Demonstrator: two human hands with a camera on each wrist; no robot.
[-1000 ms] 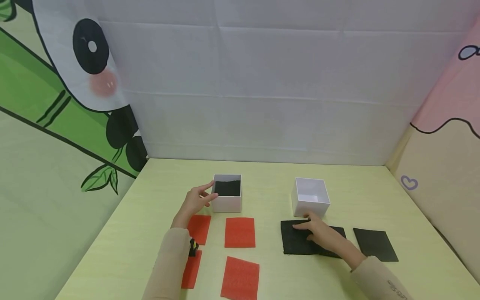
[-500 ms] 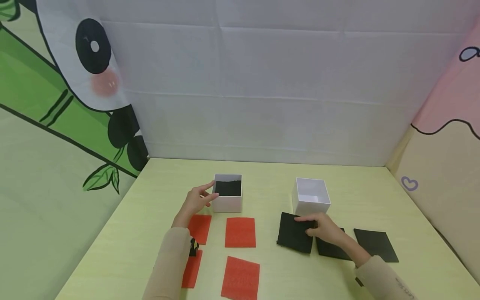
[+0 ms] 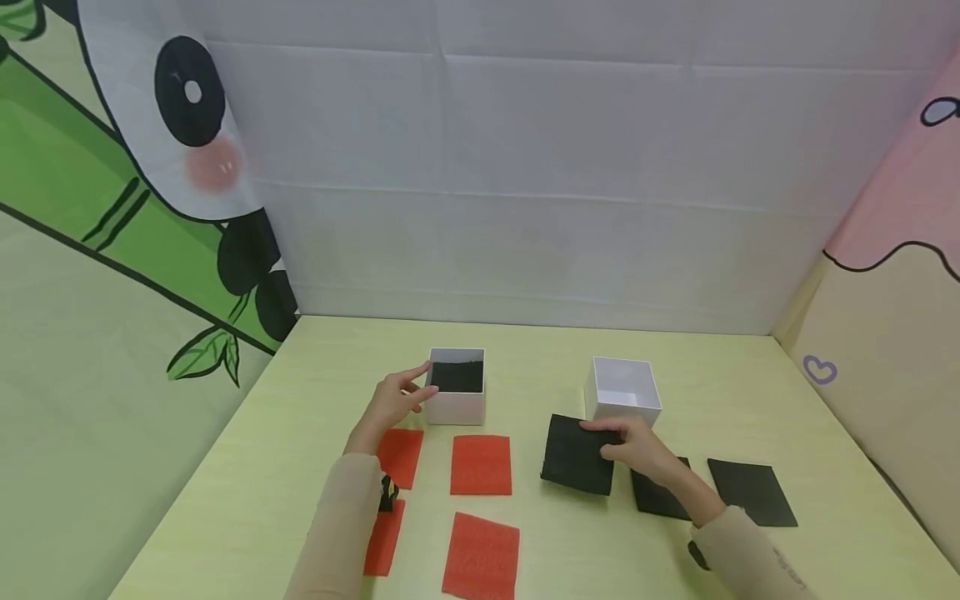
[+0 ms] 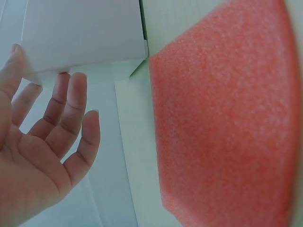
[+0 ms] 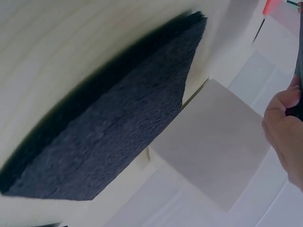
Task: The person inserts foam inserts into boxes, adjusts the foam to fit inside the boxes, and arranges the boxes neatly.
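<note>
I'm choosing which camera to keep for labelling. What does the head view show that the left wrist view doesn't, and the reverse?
Only the head view shows the right hand pinching a lifted black foam square, the empty white box and the black foam inside the left white box. Only the left wrist view shows the left hand's open palm and straight fingers. Both show that hand at the left white box beside a red foam square.

My pale yellow-green wooden table carries two white square boxes, four red foam squares and two flat black foam squares.
</note>
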